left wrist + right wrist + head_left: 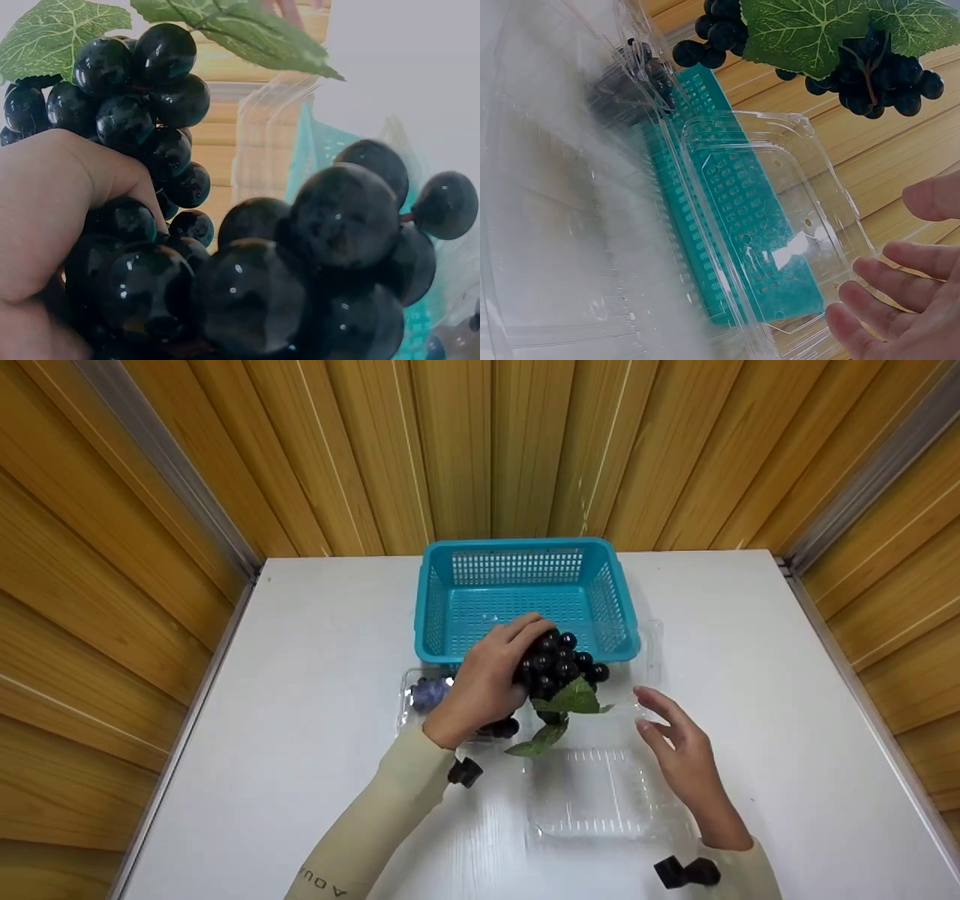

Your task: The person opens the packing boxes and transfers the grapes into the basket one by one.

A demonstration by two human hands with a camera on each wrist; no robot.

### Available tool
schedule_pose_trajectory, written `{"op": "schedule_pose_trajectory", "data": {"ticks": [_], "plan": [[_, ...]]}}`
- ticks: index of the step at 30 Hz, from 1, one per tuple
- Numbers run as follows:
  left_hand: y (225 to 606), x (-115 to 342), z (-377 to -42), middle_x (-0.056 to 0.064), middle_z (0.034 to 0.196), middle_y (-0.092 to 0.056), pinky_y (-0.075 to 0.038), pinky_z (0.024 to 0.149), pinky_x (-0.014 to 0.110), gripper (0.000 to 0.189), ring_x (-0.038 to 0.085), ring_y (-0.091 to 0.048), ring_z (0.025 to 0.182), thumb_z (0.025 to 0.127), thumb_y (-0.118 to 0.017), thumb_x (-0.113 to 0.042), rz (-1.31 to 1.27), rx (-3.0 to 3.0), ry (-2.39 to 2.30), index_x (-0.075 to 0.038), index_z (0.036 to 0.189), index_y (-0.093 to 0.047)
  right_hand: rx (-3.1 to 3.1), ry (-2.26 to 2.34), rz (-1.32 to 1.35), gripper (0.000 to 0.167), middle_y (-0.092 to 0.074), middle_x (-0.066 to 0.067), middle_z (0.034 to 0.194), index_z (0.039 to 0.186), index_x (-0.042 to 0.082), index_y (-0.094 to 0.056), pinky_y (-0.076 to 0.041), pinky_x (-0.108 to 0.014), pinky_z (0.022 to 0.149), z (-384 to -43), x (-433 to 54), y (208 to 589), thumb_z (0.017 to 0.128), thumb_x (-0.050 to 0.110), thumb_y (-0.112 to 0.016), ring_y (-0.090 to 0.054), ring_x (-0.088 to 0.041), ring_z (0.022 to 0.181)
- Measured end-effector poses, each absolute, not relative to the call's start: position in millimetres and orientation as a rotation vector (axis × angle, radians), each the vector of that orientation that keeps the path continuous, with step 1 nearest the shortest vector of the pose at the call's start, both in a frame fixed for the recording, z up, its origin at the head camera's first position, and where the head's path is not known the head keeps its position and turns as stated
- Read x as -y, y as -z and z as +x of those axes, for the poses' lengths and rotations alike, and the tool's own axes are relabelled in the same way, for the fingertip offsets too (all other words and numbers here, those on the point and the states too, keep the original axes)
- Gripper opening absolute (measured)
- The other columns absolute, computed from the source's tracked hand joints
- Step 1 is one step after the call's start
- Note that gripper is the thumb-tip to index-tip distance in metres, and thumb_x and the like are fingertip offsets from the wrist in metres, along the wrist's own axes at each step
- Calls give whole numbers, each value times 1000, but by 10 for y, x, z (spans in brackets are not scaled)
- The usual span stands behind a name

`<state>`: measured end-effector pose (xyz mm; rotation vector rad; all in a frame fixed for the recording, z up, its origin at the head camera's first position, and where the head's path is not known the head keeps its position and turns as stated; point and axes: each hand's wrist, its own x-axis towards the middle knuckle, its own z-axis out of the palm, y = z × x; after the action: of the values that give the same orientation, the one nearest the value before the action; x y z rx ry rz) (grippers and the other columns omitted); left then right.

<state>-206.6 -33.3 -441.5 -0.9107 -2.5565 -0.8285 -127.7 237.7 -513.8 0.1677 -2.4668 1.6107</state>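
Note:
My left hand point(484, 679) grips a bunch of shiny black grapes point(559, 664) in front of the basket. Green leaves point(574, 697) hang from the bunch, which the left wrist view shows close up, with my fingers curled around part of it. Below the grapes lies an unfolded clear plastic box point(589, 829); its transparent lid point(810, 161) stands raised in the right wrist view. Holding nothing, my right hand point(682, 757) is beside that box with its fingers loosely extended. Whether its fingertips touch the lid, I cannot tell.
A turquoise plastic basket point(424, 607) stands behind the hands on the white table point(322, 660). To the left, partly under my left forearm, another clear box point(405, 712) contains dark and bluish-purple fruit point(429, 694). Wood-patterned panels point(465, 450) surround the table's back and sides.

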Motion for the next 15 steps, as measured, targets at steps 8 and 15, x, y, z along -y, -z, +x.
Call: {"op": "schedule_pose_trajectory", "data": {"ticks": [8, 15], "plan": [[4362, 424, -2102, -1, 145, -49, -47, 103, 41, 70, 21, -55, 121, 75, -69, 3, -835, 2551, 867, -21, 138, -49, 2432, -1626, 190, 40, -57, -14, 137, 135, 5, -53, -44, -6, 90, -1262, -2350, 5146, 96, 6, -57, -50, 8, 122], [4350, 487, -2126, -2, 144, -49, -46, 103, 43, 69, 21, -54, 121, 77, -71, 0, -786, 2533, 901, -21, 139, -49, 2489, -1617, 152, 40, -56, -11, 139, 136, 6, -53, -43, -6, 92, -1261, -2321, 5166, 96, 10, -57, -49, 10, 121]]}}
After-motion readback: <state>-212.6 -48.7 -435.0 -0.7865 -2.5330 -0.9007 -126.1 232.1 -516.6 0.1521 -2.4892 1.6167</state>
